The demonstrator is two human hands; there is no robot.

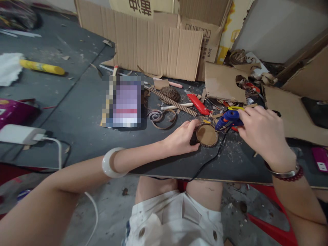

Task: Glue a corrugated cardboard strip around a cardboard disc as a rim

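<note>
Remotely, I'm clamping the fingers of my left hand (183, 136) on the cardboard disc (207, 135) over the surface (82, 112), those of my right hand (263, 133) around the glue gun (228, 120); a slip this close could be burning left fingers.

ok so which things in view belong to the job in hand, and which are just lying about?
In use:
round cardboard piece, left hand
blue glue gun, right hand

Apparently just lying about:
yellow marker
white charger
</note>
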